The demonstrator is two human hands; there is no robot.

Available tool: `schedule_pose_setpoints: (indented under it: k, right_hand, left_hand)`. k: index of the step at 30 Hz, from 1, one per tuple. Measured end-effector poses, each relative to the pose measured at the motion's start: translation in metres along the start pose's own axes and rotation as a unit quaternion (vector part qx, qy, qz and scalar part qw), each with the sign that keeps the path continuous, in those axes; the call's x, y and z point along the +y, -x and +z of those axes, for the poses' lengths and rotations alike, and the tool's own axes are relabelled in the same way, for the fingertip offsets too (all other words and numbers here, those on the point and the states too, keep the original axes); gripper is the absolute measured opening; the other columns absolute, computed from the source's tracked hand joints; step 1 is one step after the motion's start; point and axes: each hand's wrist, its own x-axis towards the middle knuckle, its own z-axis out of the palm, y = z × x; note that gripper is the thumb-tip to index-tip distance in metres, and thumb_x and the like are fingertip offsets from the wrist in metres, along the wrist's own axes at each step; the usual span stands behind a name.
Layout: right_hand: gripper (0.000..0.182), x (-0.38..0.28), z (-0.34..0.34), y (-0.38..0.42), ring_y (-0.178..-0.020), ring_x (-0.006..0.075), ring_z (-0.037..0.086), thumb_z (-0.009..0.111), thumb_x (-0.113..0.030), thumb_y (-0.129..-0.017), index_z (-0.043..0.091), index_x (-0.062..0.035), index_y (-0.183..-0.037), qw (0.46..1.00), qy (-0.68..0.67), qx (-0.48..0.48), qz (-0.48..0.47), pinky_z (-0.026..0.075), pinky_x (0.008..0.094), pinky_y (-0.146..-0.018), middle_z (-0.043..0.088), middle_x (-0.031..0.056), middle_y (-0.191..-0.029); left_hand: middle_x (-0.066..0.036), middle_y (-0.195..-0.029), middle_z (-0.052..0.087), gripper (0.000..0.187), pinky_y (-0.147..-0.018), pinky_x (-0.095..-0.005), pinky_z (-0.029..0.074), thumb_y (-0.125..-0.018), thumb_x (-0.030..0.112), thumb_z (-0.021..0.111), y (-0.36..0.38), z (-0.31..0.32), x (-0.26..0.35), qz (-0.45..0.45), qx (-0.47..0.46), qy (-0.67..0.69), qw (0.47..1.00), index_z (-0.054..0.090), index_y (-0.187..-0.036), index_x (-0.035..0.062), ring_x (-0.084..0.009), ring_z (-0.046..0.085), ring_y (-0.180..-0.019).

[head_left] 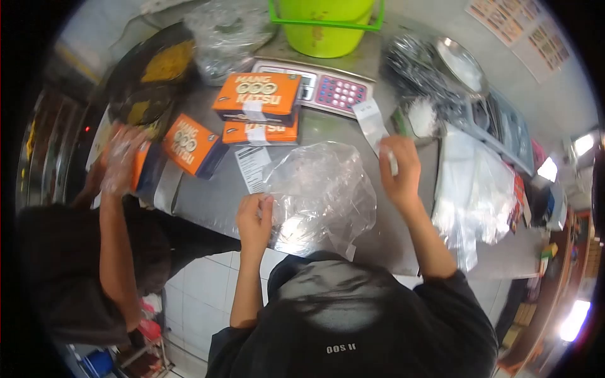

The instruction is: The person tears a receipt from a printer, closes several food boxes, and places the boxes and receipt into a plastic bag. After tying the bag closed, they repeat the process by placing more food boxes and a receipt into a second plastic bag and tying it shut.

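Note:
My left hand (254, 211) is closed at the lower left edge of a clear plastic bag (318, 189), its fingers curled on the film. To the right, my right hand (399, 165) is raised over the metal table with curled fingers around a small whitish item I cannot make out. Beside its fingertips a white paper strip (370, 121) hangs from near the scale (340, 92). A printed paper slip (253, 169) lies just left of the bag. Behind it, one orange box (257, 96) is stacked on another (260, 133).
At the left, a co-worker's gloved hand (123, 157) touches an orange box, beside another orange box (189, 145). A green bucket (328, 28) stands at the back. Plastic bags (469, 183) lie at the right, near a metal bowl (462, 63).

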Motion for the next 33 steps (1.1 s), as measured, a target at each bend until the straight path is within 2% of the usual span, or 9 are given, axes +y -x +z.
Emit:
schedule_pose_setpoints:
  k: [2, 9, 11, 14, 18, 21, 24, 28, 33]
  right_hand:
    - [0.017, -0.045, -0.004, -0.003, -0.094, 0.0354, 0.060, 0.067, -0.008, -0.074, 0.062, -0.0039, -0.090, 0.959, -0.200, -0.195, -0.048, 0.049, 0.0394, -0.079, 0.061, 0.0175, -0.105]
    - [0.083, -0.061, 0.156, -0.128, -0.126, 0.0425, 0.038, 0.078, -0.037, -0.061, 0.045, -0.0144, -0.133, 0.964, -0.007, -0.189, -0.189, 0.031, 0.0534, -0.104, 0.040, 0.0240, -0.135]
    - [0.099, -0.057, 0.190, -0.160, -0.130, 0.0441, 0.032, 0.080, -0.047, -0.055, 0.038, -0.0212, -0.141, 0.942, 0.094, -0.283, -0.157, 0.024, 0.0591, -0.106, 0.036, 0.0243, -0.139]
    - [0.104, -0.054, 0.205, -0.184, -0.131, 0.0437, 0.031, 0.080, -0.051, -0.051, 0.036, -0.0262, -0.142, 0.891, 0.155, -0.419, -0.080, 0.021, 0.0623, -0.106, 0.036, 0.0238, -0.140]
    - [0.101, -0.064, 0.174, -0.178, -0.126, 0.0416, 0.037, 0.078, -0.045, -0.052, 0.037, -0.0271, -0.142, 0.899, 0.115, -0.415, -0.073, 0.028, 0.0579, -0.102, 0.041, 0.0219, -0.136]
    - [0.099, -0.092, 0.106, -0.163, -0.123, 0.0395, 0.039, 0.079, -0.035, -0.054, 0.037, -0.0231, -0.142, 0.924, 0.015, -0.358, -0.135, 0.032, 0.0517, -0.101, 0.042, 0.0201, -0.134]
    - [0.102, -0.113, 0.052, -0.117, -0.125, 0.0394, 0.038, 0.083, -0.026, -0.053, 0.037, -0.0165, -0.143, 0.901, -0.211, -0.324, -0.199, 0.030, 0.0466, -0.104, 0.040, 0.0202, -0.136]
    - [0.104, -0.103, 0.037, -0.030, -0.127, 0.0406, 0.035, 0.086, -0.029, -0.051, 0.038, -0.0163, -0.143, 0.886, -0.298, -0.302, -0.189, 0.029, 0.0479, -0.105, 0.034, 0.0238, -0.139]
    - [0.105, -0.047, 0.039, 0.026, -0.128, 0.0431, 0.033, 0.087, -0.031, -0.048, 0.040, -0.0224, -0.142, 0.893, -0.178, -0.387, -0.144, 0.026, 0.0521, -0.107, 0.032, 0.0266, -0.139]
  left_hand:
    - [-0.008, -0.073, 0.057, 0.017, -0.064, -0.0309, 0.046, -0.090, 0.012, 0.058, 0.004, 0.000, 0.013, -0.045, -0.011, 0.070, 0.996, 0.056, -0.102, 0.0001, -0.0172, 0.057, -0.070]
    - [-0.013, -0.102, 0.058, 0.013, -0.063, -0.0311, 0.049, -0.092, 0.006, 0.052, 0.027, 0.029, 0.031, -0.133, -0.011, 0.284, 0.950, 0.052, -0.104, -0.0003, -0.0168, 0.061, -0.071]
    - [-0.016, -0.098, 0.058, 0.032, -0.066, -0.0334, 0.050, -0.087, 0.005, 0.059, 0.017, 0.014, 0.016, 0.193, -0.036, 0.083, 0.977, 0.047, -0.116, 0.0008, -0.0246, 0.062, -0.072]
    - [-0.018, -0.106, 0.055, 0.057, -0.073, -0.0353, 0.050, -0.076, 0.006, 0.068, 0.015, 0.007, 0.010, 0.227, -0.104, 0.045, 0.967, 0.041, -0.126, 0.0035, -0.0316, 0.061, -0.081]
    - [-0.019, -0.124, 0.046, 0.074, -0.088, -0.0359, 0.045, -0.066, 0.016, 0.079, 0.004, -0.008, 0.052, -0.034, -0.146, 0.081, 0.985, 0.041, -0.129, 0.0049, -0.0311, 0.053, -0.109]
    - [-0.015, -0.117, 0.051, 0.069, -0.068, -0.0371, 0.051, -0.068, 0.016, 0.081, -0.005, 0.016, 0.022, 0.095, -0.053, 0.066, 0.992, 0.043, -0.124, 0.0013, -0.0247, 0.061, -0.086]
    - [-0.013, -0.123, 0.049, 0.060, -0.084, -0.0366, 0.047, -0.080, 0.020, 0.070, -0.019, 0.019, 0.009, -0.324, -0.239, 0.390, 0.828, 0.041, -0.130, 0.0031, -0.0243, 0.054, -0.104]
    - [-0.012, -0.116, 0.054, 0.045, -0.078, -0.0330, 0.048, -0.089, 0.022, 0.057, -0.030, 0.007, 0.030, -0.328, -0.137, 0.575, 0.737, 0.046, -0.127, 0.0021, -0.0194, 0.056, -0.097]
    - [-0.010, -0.107, 0.060, 0.036, -0.071, -0.0286, 0.050, -0.099, 0.025, 0.040, -0.035, 0.026, 0.022, -0.290, -0.039, 0.534, 0.793, 0.053, -0.123, 0.0008, -0.0134, 0.058, -0.089]
